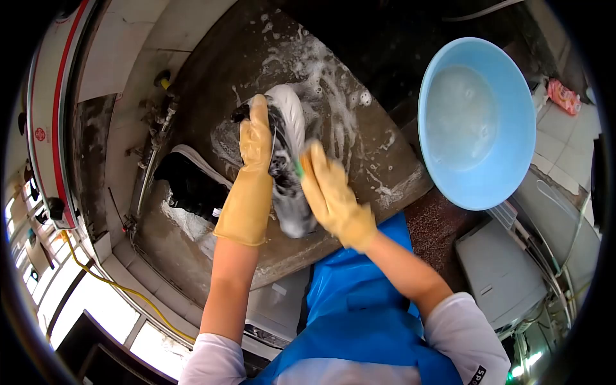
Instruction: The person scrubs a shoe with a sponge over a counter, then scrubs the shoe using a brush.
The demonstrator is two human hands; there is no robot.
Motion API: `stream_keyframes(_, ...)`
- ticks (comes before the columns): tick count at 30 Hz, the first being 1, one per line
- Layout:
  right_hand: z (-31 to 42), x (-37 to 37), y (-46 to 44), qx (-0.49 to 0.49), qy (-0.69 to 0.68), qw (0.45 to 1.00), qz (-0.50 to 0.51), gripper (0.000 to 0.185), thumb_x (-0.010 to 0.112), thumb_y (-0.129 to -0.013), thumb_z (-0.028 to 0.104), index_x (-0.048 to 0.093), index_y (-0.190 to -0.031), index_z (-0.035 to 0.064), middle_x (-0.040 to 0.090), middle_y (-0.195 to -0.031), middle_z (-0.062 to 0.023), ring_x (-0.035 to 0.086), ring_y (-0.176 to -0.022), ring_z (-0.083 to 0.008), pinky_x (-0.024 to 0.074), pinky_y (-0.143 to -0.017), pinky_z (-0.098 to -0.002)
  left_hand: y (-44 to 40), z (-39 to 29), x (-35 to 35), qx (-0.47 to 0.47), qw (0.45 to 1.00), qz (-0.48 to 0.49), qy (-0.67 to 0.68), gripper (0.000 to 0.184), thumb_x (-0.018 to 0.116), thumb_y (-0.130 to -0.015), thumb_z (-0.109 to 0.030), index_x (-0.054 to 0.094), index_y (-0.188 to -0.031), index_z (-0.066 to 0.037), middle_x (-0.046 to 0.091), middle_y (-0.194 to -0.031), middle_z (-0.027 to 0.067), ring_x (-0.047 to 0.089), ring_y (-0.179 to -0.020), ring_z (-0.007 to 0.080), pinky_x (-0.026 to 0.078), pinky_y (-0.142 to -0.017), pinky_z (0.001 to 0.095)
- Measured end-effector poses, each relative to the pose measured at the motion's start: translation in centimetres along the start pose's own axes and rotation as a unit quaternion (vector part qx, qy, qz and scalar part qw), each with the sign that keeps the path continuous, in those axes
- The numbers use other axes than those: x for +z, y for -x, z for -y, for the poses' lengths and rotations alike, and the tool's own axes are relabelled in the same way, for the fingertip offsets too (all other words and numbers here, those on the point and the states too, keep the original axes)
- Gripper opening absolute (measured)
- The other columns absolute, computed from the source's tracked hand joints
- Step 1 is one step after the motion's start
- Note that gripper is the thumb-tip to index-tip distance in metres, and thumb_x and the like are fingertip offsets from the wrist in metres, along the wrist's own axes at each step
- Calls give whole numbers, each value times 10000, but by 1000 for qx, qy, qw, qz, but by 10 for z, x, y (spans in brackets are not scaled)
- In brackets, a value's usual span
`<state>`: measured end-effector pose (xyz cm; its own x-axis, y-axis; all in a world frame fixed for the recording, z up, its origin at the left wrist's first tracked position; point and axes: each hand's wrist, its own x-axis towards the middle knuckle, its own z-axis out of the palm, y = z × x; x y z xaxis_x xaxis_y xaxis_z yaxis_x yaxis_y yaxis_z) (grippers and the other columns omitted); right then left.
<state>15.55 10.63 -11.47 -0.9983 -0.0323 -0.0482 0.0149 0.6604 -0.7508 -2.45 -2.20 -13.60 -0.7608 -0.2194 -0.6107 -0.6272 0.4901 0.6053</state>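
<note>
A soapy black shoe with a thick white sole (290,115) lies on its side on the wet counter (391,160). My left hand (255,138), in a long yellow rubber glove, grips the shoe along its near-left side; some of the fingers are hidden. Against the right side of the shoe is my right hand (327,189), gloved as well and blurred. It is closed around a small scrubbing brush (300,168) with a green edge, mostly covered by the fingers. Left of my left forearm rests another black shoe (189,186) with a white sole.
Suds (321,70) streak the counter behind the shoe. To the right stands a light blue basin (478,173) with cloudy water. Pipes and a tap (168,109) run along the left wall. A grey machine (497,276) is at lower right.
</note>
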Motion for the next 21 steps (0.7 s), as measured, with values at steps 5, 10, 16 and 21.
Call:
stream_keyframes(5,14,-1,0,40,-228,972,49,713,494,-1059,354,218,-1614,1,487,-1383,-359,485,-1220,-507,394,-1104,-508,-7,13,-6,-28,950,59,306,712,515,-990,-602,699,-1202,52,736,-1096,142,695,-909,235,545,-847,362)
stream_keyframes(10,14,-9,-23,30,-119,992,5,572,484,-1073,286,353,-1560,17,493,-1466,-252,545,-1144,-443,464,-1042,-443,-7,7,-17,-15,945,60,321,678,552,-989,-593,674,-1225,30,725,-1049,134,682,-860,235,560,-754,352)
stream_keyframes(16,38,-23,-27,121,-187,974,49,601,497,-1069,297,326,-1582,34,585,-1270,-277,573,-1123,-491,486,-1009,-470,-2,-4,-19,-1,894,140,425,565,553,-1029,-493,657,-1250,17,722,-1067,101,690,-888,223,572,-777,334)
stream_keyframes(21,19,-5,8,-118,6,990,-78,600,511,-1059,213,328,-1546,-86,562,-1370,-307,591,-1007,-441,466,-946,-486,-26,-9,-19,48,900,292,319,821,551,-947,-657,655,-1258,96,714,-1180,198,671,-1092,283,494,-954,360)
